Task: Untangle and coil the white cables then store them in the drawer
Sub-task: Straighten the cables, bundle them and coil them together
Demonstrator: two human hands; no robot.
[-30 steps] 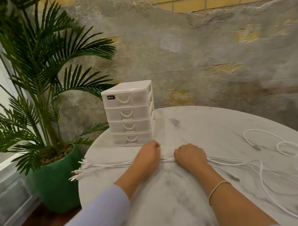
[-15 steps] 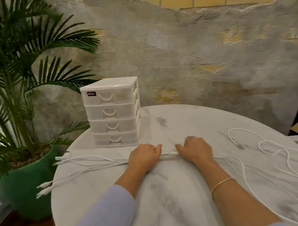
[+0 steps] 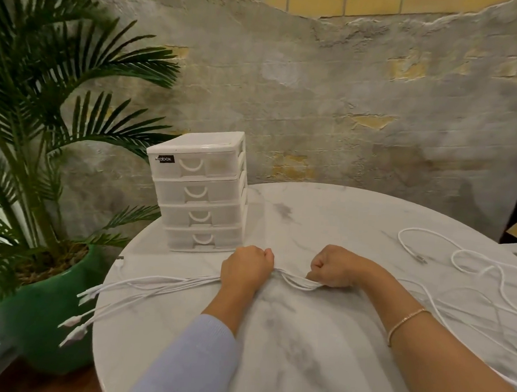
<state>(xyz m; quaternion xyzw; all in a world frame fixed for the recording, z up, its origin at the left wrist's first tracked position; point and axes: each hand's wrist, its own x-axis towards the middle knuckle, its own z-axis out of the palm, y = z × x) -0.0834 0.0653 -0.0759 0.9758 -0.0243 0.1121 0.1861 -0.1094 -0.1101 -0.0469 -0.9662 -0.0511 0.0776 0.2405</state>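
**Cables bunched between two fists on the marble bench**

Cables, white and gathered into one bundle, run across the near middle of the round marble bench. Both hands have a closed grip on the bundle: the left hand is curled round it on one side, the right hand on the other, and a short slack stretch sags between the two fists. Left of the left hand the strands fan out, and their plug ends reach past the bench edge. Right of the right hand the cables trail off in loose loops over the bench top.

Just behind the left hand stands a small white drawer unit with four drawers, all pushed in. A thin bracelet sits on the right wrist. A palm in a green pot stands beside the bench on the left, before a rough plastered wall.
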